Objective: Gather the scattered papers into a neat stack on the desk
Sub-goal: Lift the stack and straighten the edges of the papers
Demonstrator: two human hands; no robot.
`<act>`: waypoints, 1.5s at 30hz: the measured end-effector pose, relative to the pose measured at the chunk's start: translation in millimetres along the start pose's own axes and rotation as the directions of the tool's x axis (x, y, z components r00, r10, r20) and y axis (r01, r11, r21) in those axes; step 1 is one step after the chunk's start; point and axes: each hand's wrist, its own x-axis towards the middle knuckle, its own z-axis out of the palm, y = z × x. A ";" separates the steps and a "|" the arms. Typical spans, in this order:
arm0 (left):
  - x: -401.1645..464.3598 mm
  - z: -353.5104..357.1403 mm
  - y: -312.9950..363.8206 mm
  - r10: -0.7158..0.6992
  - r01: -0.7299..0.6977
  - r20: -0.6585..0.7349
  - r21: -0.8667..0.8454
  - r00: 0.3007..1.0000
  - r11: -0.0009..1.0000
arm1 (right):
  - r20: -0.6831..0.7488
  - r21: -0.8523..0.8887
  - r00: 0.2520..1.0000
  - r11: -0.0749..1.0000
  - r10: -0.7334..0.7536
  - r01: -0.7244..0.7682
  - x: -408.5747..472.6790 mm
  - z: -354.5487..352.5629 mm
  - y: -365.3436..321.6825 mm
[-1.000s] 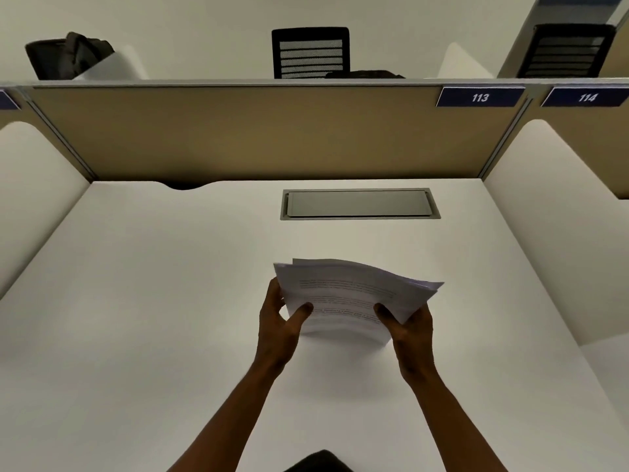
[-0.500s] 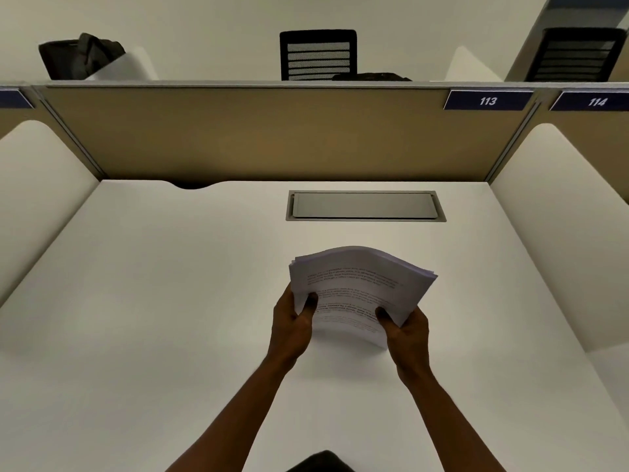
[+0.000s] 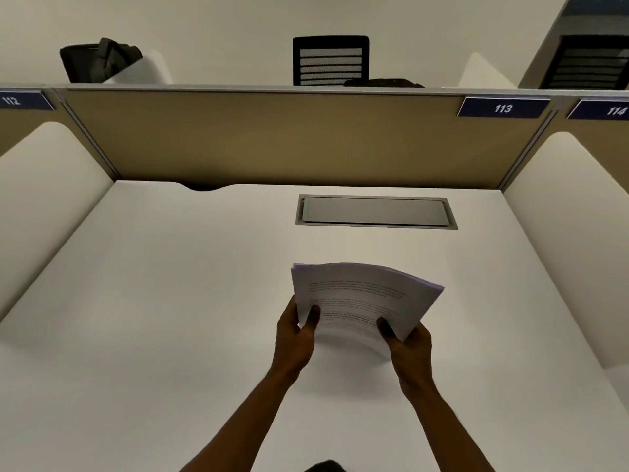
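A stack of white printed papers [image 3: 364,298] stands tilted on its lower edge over the middle of the white desk [image 3: 153,318], bowed upward at the top. My left hand [image 3: 294,335] grips the stack's lower left side, thumb on the front sheet. My right hand [image 3: 406,345] grips the lower right corner the same way. The sheets' edges look roughly lined up. No loose sheets lie elsewhere on the desk.
A grey cable hatch [image 3: 376,212] is set into the desk behind the papers. A tan partition [image 3: 272,137] closes the back, with white side dividers [image 3: 44,185] left and right. Beyond it are a black chair [image 3: 330,61] and a dark bag [image 3: 98,59].
The sheets have drawn together from a fanned, offset bundle into a tighter, more upright bowed stack. Both hands kept their grip and shifted slightly.
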 end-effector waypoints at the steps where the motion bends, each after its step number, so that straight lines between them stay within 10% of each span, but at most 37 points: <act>1: -0.3 1.5 -0.9 -0.004 0.004 -0.001 0.008 1.000 1.000 | -0.004 -0.015 1.000 1.000 0.011 -0.011 -0.9 2.6 -0.7; 15: 7.4 -42.1 -4.0 -0.008 0.004 0.066 0.068 0.998 0.998 | 0.083 -0.258 0.971 0.936 -0.226 0.240 10.0 10.6 -28.5; 20: 34.3 -97.2 62.5 0.315 -0.273 -0.123 0.274 0.941 0.922 | 0.302 -0.425 0.889 0.786 -0.344 0.448 29.6 23.2 -71.3; 24: 54.7 -127.2 128.1 0.407 -0.492 0.280 0.558 0.869 0.668 | 0.471 -0.507 0.814 0.651 -0.340 0.565 38.5 50.1 -102.0; 30: 60.2 -144.3 129.5 0.252 -0.403 0.357 0.456 0.900 0.793 | 0.621 -0.563 0.747 0.528 -0.237 0.636 38.8 97.0 -144.2; 36: 47.3 -181.7 84.8 0.118 -0.158 0.153 0.289 0.981 0.944 | 0.597 -0.604 0.791 0.726 0.139 0.328 48.7 62.5 -143.0; 39: 39.2 -201.5 64.7 0.038 -0.062 0.132 0.184 0.991 0.981 | 0.635 -0.247 0.756 0.969 0.161 0.001 42.8 38.0 -107.8; 45: 35.3 -209.6 33.1 -0.090 0.079 0.112 0.098 0.990 0.992 | 0.556 -0.148 0.797 0.972 0.234 -0.182 14.5 70.2 -62.6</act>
